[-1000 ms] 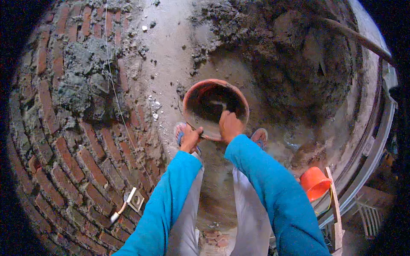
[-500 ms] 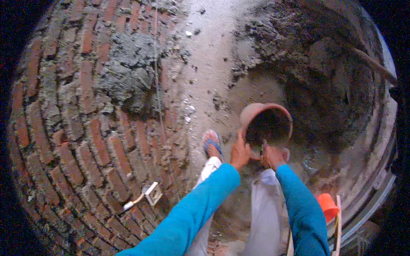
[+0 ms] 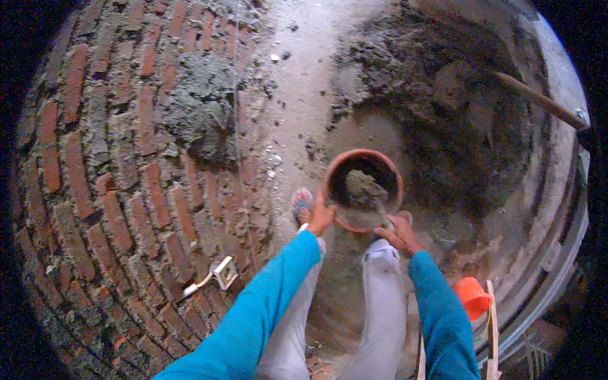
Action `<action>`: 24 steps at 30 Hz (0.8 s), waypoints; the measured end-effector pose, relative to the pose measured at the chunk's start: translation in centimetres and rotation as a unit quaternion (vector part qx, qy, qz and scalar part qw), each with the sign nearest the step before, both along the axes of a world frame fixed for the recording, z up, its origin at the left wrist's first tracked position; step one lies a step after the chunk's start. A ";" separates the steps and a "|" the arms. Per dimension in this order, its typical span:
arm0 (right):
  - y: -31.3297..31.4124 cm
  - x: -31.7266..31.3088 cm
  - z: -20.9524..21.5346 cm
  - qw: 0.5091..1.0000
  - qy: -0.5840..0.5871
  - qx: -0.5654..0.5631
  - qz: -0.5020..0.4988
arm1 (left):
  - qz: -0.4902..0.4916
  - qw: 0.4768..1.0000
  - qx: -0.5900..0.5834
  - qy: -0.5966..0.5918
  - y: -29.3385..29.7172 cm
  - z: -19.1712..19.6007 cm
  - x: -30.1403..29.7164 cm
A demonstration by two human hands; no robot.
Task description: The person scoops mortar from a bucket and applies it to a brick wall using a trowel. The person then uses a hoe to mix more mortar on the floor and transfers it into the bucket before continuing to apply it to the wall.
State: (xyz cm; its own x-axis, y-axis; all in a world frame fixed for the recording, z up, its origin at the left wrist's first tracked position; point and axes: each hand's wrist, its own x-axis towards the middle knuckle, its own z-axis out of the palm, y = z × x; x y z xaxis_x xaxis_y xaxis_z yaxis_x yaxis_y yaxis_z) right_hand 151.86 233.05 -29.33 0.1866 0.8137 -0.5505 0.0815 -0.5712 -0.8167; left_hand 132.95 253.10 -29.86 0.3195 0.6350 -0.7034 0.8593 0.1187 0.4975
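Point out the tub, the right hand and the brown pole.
Tub (image 3: 363, 152): head view, on its far rim.
Right hand (image 3: 400, 234): head view, on its middle.
Brown pole (image 3: 538, 100): head view, halfway along its shaft.

Matt, plastic-looking walls form the reddish bucket (image 3: 363, 152) at centre frame, around a rough, grainy lump of mortar (image 3: 363, 185). Coarse, unglazed brickwork (image 3: 114, 218) covers the left, bearing a crusty grey patch (image 3: 199, 101) at upper left. Soft matt cloth makes the teal sleeves (image 3: 259, 304) and pale trousers (image 3: 382, 291) below; at lower right, a smooth orange plastic pail (image 3: 470, 297) meets a bare wooden strip (image 3: 492, 335).
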 end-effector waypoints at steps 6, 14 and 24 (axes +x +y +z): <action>3.0 1.4 3.6 0.999 0.019 -0.012 -0.029 | 0.031 0.994 -0.097 0.023 1.8 -4.8 -2.3; 7.3 -2.7 6.2 0.989 -0.115 -0.031 -0.092 | -0.033 0.924 0.379 -0.039 5.7 7.8 -7.3; 20.3 -13.6 5.5 0.938 0.183 0.093 -0.280 | -0.051 0.975 0.215 0.014 16.6 10.6 -12.1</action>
State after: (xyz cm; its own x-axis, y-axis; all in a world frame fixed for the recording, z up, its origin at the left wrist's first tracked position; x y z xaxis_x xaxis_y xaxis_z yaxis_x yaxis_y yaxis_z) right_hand 138.30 253.36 -23.80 0.4396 0.7324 -0.5199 -0.4948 -0.2855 -0.8207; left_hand 120.84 269.68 -19.28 0.3812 0.8387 -0.3889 0.8696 -0.1824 0.4589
